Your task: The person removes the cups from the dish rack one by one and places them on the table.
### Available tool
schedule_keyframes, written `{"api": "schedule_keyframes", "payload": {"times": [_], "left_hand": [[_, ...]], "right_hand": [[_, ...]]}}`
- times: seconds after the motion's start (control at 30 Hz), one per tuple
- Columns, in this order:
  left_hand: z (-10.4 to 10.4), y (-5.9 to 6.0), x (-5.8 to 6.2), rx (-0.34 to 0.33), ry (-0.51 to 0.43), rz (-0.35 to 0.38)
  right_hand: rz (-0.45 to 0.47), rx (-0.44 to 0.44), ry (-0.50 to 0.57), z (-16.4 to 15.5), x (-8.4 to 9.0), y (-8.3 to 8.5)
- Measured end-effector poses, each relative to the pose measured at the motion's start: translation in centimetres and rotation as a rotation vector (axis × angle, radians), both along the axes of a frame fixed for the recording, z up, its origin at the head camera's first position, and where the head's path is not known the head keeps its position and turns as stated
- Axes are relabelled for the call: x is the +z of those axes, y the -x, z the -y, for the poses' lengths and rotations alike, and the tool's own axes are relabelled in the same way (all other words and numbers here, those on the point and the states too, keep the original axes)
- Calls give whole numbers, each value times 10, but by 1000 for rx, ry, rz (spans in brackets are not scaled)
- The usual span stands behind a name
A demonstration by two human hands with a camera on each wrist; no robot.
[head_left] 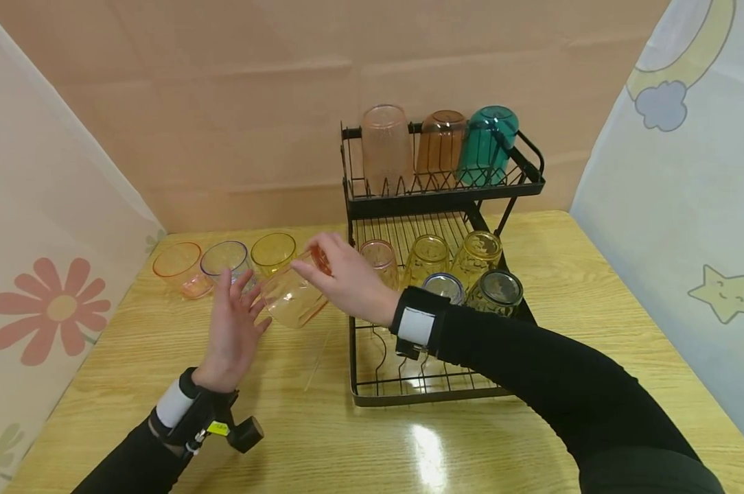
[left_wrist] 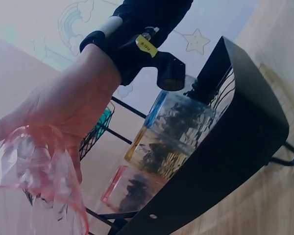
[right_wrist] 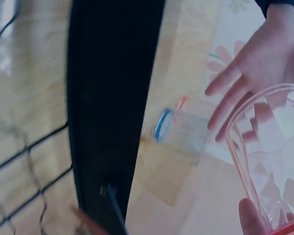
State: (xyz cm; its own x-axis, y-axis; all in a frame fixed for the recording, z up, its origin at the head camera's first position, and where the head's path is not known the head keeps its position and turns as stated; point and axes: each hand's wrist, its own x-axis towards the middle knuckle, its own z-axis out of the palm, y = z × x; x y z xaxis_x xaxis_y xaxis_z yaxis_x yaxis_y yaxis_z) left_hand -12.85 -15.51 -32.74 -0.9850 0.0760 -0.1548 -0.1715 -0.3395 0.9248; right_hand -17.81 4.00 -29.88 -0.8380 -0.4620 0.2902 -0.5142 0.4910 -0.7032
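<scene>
Left of the black dish rack, my right hand [head_left: 353, 283] grips a clear pink drinking glass [head_left: 293, 296] near its orange-red rim. The glass is tilted, its base toward my left hand [head_left: 228, 336]. That left hand has its fingers spread and extended, fingertips right at the glass's base in the head view. From the right wrist, the pink glass [right_wrist: 272, 142] shows in front of the left palm, with a fingertip [right_wrist: 250, 218] of the right hand by its rim. In the left wrist view the glass [left_wrist: 39, 166] overlaps the left fingers.
An orange-rimmed glass [head_left: 180, 269], a blue-rimmed glass [head_left: 225, 257] and a yellow glass [head_left: 273, 251] stand rim-up at the table's back left. The two-tier rack [head_left: 434, 398] holds several upside-down glasses below; above are a pink [head_left: 387, 147], a brown [head_left: 441, 144] and a teal glass [head_left: 491, 144].
</scene>
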Motion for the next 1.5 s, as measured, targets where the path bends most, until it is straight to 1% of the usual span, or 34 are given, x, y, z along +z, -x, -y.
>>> {"api": "schedule_keyframes", "payload": {"times": [0.17, 0.4, 0.53, 0.63, 0.77, 0.87, 0.93, 1.0, 1.07, 1.13, 1.2, 1.27, 1.37, 1.43, 1.5], "left_hand": [[3, 5, 3, 33, 25, -6], [2, 16, 9, 70, 1, 8], [-2, 23, 11, 125, -1, -12], [-8, 28, 13, 178, -9, -34], [-13, 32, 16, 203, -64, -45], [-16, 36, 19, 206, -136, -63], [-17, 39, 20, 208, -162, -84], [-17, 41, 19, 203, -167, -115], [-16, 44, 18, 204, -146, -143], [-16, 49, 17, 212, -94, -187], [-16, 54, 15, 224, -39, -227], [-17, 60, 14, 233, 38, -263], [-16, 69, 11, 220, 143, -279], [-16, 74, 10, 209, 216, -285], [-16, 79, 8, 198, 287, -297]], "right_hand": [[51, -25, 104, 18, -6, 2], [35, -97, 293, 39, -13, 10], [34, -134, 391, 46, -15, 12], [29, -135, 448, 51, -17, 11], [19, -138, 494, 54, -21, 7], [9, -138, 505, 54, -24, 5], [15, -131, 500, 54, -25, 4], [39, -122, 470, 51, -23, 4], [70, -119, 410, 47, -20, 4], [96, -118, 313, 39, -15, 2], [102, -122, 192, 29, -10, 1], [93, -128, 65, 17, -6, -1], [62, -126, -122, 0, -2, -7], [39, -103, -215, -12, 0, -12], [6, -60, -290, -24, 2, -18]]}}
